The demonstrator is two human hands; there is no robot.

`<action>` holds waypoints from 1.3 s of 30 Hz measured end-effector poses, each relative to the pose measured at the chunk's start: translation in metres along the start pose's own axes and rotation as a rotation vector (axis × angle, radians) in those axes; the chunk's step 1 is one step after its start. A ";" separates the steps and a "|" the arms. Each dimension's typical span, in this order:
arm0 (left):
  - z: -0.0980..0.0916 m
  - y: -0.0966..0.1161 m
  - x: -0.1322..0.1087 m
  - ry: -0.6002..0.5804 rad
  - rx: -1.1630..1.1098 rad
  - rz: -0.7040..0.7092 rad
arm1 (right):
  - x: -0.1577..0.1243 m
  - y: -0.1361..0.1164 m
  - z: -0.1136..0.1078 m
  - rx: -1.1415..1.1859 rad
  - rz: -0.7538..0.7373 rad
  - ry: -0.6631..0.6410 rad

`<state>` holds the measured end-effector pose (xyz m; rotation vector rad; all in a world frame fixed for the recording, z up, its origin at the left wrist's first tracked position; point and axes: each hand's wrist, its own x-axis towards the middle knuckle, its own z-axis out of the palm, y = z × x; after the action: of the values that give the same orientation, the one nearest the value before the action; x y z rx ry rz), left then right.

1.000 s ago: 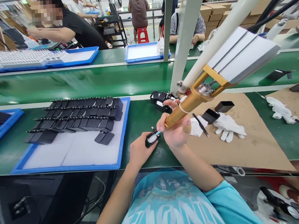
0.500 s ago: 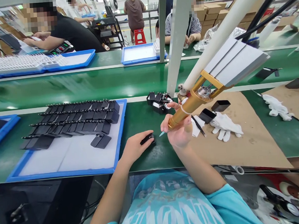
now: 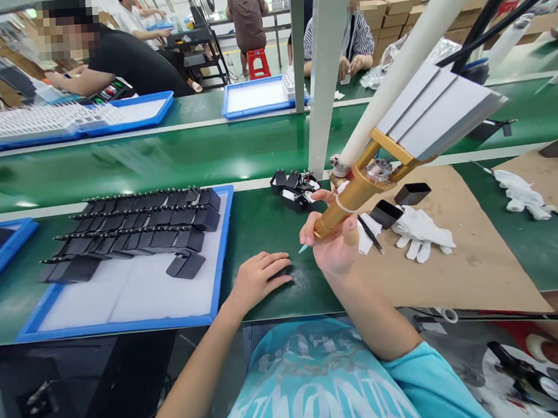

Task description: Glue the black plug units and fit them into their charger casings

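My right hand point(image 3: 336, 246) is wrapped around the lower end of a gold cylindrical tool point(image 3: 343, 211) with grey metal fins at its top. A pale blue pointed tip point(image 3: 303, 248) shows beside its fingers. On the green bench, my left hand point(image 3: 259, 277) is closed over a small black plastic piece point(image 3: 280, 273), mostly hidden under the fingers and thumb. The tool's lower end is above and right of that hand, apart from it. Beyond my hands lies a pile of black plug housings point(image 3: 295, 189), some with white inside.
Left, a blue-rimmed tray point(image 3: 222, 257) holds rows of black plug adapters point(image 3: 136, 222). Right, brown cardboard point(image 3: 460, 279) carries white gloves point(image 3: 421, 234), open black cases point(image 3: 387, 214) and black tweezers point(image 3: 370, 233). A white post point(image 3: 329, 72) rises ahead. Several co-workers sit beyond.
My left hand has turned and flattened over the black piece, its fingers now covering more of it. My right hand and the gold tool have stayed nearly still. The view has shifted slightly.
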<state>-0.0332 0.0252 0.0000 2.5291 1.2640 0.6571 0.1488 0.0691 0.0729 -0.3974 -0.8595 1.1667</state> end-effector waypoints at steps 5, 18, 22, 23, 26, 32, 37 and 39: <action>-0.009 0.006 0.003 -0.050 -0.146 -0.037 | -0.001 0.001 -0.002 0.024 -0.011 -0.006; -0.006 0.021 0.004 -0.219 0.311 -0.029 | -0.001 0.000 -0.001 0.033 -0.032 0.000; -0.021 0.021 -0.008 -0.104 0.340 -0.072 | -0.002 -0.004 0.000 0.043 -0.025 0.004; -0.029 0.017 -0.014 -0.021 0.359 -0.113 | -0.002 -0.004 0.000 0.052 -0.023 0.003; -0.057 -0.003 -0.041 0.186 0.521 -0.289 | -0.002 -0.004 -0.002 0.059 -0.021 0.004; -0.075 -0.056 -0.084 0.250 0.667 -0.401 | -0.003 -0.003 -0.005 0.042 -0.024 -0.008; -0.064 -0.066 -0.087 0.287 0.474 -0.466 | -0.003 -0.002 -0.004 0.028 -0.034 0.006; -0.064 -0.063 -0.089 0.269 0.440 -0.475 | -0.002 -0.003 -0.005 0.025 -0.037 0.005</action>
<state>-0.1555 -0.0080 0.0051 2.3434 2.2237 0.6752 0.1540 0.0666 0.0711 -0.3620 -0.8438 1.1412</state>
